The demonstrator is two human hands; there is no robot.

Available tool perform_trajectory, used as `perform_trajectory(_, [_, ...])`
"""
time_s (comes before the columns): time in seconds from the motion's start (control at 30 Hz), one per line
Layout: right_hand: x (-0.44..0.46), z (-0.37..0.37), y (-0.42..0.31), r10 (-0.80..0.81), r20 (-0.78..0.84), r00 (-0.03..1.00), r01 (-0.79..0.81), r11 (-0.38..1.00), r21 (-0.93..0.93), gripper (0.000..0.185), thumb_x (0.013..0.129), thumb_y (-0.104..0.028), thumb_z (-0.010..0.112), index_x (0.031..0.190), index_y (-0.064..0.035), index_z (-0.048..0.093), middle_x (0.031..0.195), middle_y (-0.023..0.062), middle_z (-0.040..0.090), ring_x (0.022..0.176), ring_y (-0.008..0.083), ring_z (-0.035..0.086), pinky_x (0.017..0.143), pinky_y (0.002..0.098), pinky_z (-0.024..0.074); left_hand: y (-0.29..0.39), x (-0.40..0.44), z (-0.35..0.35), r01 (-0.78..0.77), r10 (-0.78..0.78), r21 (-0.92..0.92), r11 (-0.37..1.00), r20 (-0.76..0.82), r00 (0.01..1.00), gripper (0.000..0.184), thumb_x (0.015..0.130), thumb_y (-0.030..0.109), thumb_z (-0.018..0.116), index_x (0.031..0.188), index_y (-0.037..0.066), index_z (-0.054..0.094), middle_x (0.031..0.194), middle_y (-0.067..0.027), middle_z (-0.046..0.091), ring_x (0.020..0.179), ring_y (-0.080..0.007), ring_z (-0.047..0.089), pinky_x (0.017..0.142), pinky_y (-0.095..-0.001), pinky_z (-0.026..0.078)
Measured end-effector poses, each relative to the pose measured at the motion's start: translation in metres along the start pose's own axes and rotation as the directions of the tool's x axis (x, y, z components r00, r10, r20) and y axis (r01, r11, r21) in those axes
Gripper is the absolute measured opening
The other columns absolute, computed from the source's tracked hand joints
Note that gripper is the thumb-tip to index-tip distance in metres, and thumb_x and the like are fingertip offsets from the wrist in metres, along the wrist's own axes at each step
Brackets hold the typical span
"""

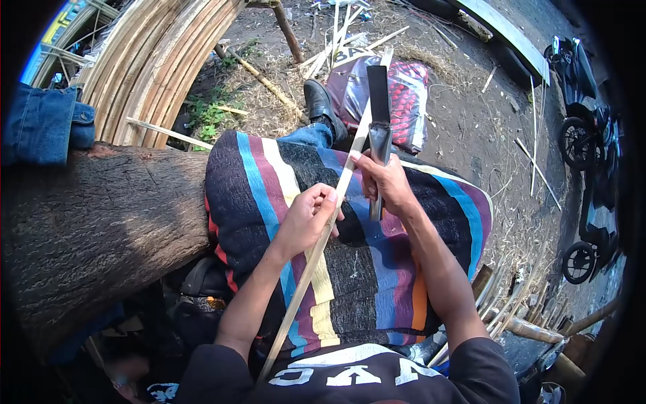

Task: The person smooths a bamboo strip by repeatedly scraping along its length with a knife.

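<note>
- Look for the pale strip (311, 262) across the lap, slanting from one o'clock down to seven over the striped cloth (358, 269).
- Note both hands engaged: the left hand (309, 219) curled round the strip near its middle, the right hand (385, 180) clenched on the knife (379, 131) towards one o'clock, with its thumb against the strip.
- To work the strip well, probably best to brace the knife firmly and guide the wood evenly with the left hand (slow beats strong here).
- Hold left fingers well clear of the blade, towards seven o'clock, and avoid twisting the thin strip, likely to snap or splinter.
- Cannot tell blade contact from mere overlap; cannot make out the cutting edge, either.
- Hidden: right-hand fingertips behind the handle, left-hand fingers partly behind the strip.
- Cut off at half past nine: denim clothing (47, 124) above the log (101, 215).
- Too dark to read: clutter towards eight o'clock.
</note>
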State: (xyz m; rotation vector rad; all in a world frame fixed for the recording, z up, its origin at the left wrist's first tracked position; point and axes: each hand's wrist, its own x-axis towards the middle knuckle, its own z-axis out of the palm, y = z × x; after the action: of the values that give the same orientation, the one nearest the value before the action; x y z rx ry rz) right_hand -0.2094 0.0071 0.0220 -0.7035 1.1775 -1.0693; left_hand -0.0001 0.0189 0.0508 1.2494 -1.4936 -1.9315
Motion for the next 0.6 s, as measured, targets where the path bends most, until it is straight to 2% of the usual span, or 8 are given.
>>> perform_trajectory(0.07, [0.005, -0.018, 0.004, -0.087, -0.064, 0.994, 0.078, 0.989, -0.127, 0.05, 0.094, -0.046, 0.068, 0.07, -0.0038, 0.055, 0.048, 0.0, 0.046, 0.038, 0.0097, 0.045, 0.038, 0.0274, 0.0355, -0.005, 0.022, 0.001, -0.031, 0.031, -0.01, 0.999, 0.008, 0.999, 0.03, 0.106, 0.031, 0.046, 0.109, 0.002, 0.055, 0.084, -0.006, 0.062, 0.058, -0.0108, 0.061, 0.054, -0.0234, 0.05])
perform_trajectory(0.2, [0.004, -0.055, 0.01, -0.258, -0.089, 0.962, 0.191, 0.869, -0.457, 0.065, 0.094, -0.063, 0.057, 0.07, -0.0025, 0.052, 0.054, 0.0017, 0.047, 0.05, 0.0142, 0.05, 0.048, 0.0358, 0.0385, -0.009, 0.048, 0.003, -0.108, 0.086, -0.421, 0.901, -0.072, 0.994, 0.023, 0.106, 0.028, 0.047, 0.104, 0.006, 0.051, 0.075, -0.0025, 0.056, 0.046, -0.0104, 0.055, 0.038, -0.0235, 0.044])
perform_trajectory(0.27, [0.001, -0.06, 0.011, -0.438, -0.002, 0.899, 0.284, 0.587, -0.758, 0.073, 0.092, -0.072, 0.049, 0.075, -0.0013, 0.057, 0.057, 0.0083, 0.053, 0.055, 0.0242, 0.057, 0.055, 0.0434, 0.0398, -0.006, 0.044, 0.003, -0.031, 0.007, -0.499, 0.866, -0.05, 0.999, 0.019, 0.106, 0.025, 0.045, 0.103, 0.008, 0.051, 0.071, -0.0024, 0.055, 0.04, -0.0099, 0.05, 0.033, -0.0221, 0.039])
perform_trajectory(0.3, [0.0, -0.059, 0.009, -0.31, -0.016, 0.95, 0.161, 0.536, -0.829, 0.073, 0.09, -0.073, 0.048, 0.089, -0.0035, 0.069, 0.062, 0.014, 0.059, 0.059, 0.0334, 0.061, 0.059, 0.046, 0.0444, -0.01, 0.044, 0.001, 0.024, -0.046, -0.535, 0.845, -0.028, 0.999, 0.016, 0.105, 0.02, 0.042, 0.108, 0.009, 0.052, 0.067, -0.0022, 0.053, 0.035, -0.0091, 0.044, 0.029, -0.0212, 0.034])
perform_trajectory(0.43, [0.0, -0.041, 0.018, -0.413, 0.132, 0.901, 0.249, 0.241, -0.938, 0.067, 0.085, -0.069, 0.059, 0.116, -0.0106, 0.072, 0.063, 0.0129, 0.065, 0.064, 0.0324, 0.067, 0.062, 0.0434, 0.052, -0.013, 0.042, -0.002, 0.045, -0.063, -0.616, 0.786, -0.006, 0.998, 0.017, 0.103, 0.016, 0.041, 0.105, 0.006, 0.055, 0.063, -0.0021, 0.052, 0.035, -0.0076, 0.042, 0.03, -0.0216, 0.032])
perform_trajectory(0.53, [0.006, -0.032, 0.027, -0.452, 0.2, 0.869, 0.319, 0.205, -0.925, 0.069, 0.08, -0.07, 0.064, 0.116, -0.0111, 0.072, 0.063, 0.0118, 0.066, 0.061, 0.0305, 0.068, 0.058, 0.0407, 0.0514, -0.018, 0.041, -0.008, 0.08, -0.043, -0.65, 0.755, 0.072, 0.996, 0.02, 0.104, 0.016, 0.041, 0.1, 0.004, 0.057, 0.062, -0.0016, 0.051, 0.035, -0.0074, 0.042, 0.03, -0.0216, 0.032])
perform_trajectory(0.57, [0.008, -0.026, 0.029, -0.491, 0.168, 0.855, 0.35, 0.306, -0.885, 0.066, 0.08, -0.07, 0.062, 0.091, -0.0056, 0.07, 0.062, 0.0182, 0.06, 0.06, 0.0388, 0.063, 0.057, 0.0463, 0.0476, -0.017, 0.04, -0.007, 0.073, -0.04, -0.658, 0.75, 0.065, 0.997, 0.025, 0.105, 0.019, 0.042, 0.093, 0.003, 0.056, 0.062, -0.0009, 0.051, 0.035, -0.0067, 0.041, 0.03, -0.0216, 0.032])
perform_trajectory(0.6, [0.01, -0.026, 0.031, -0.487, 0.171, 0.856, 0.349, 0.303, -0.887, 0.066, 0.08, -0.07, 0.062, 0.091, -0.0056, 0.07, 0.062, 0.0182, 0.06, 0.06, 0.0388, 0.063, 0.057, 0.0463, 0.0476, -0.018, 0.039, -0.006, 0.072, -0.039, -0.662, 0.746, 0.065, 0.997, 0.025, 0.105, 0.019, 0.042, 0.093, 0.003, 0.056, 0.062, -0.0009, 0.051, 0.035, -0.0067, 0.041, 0.03, -0.0216, 0.032])
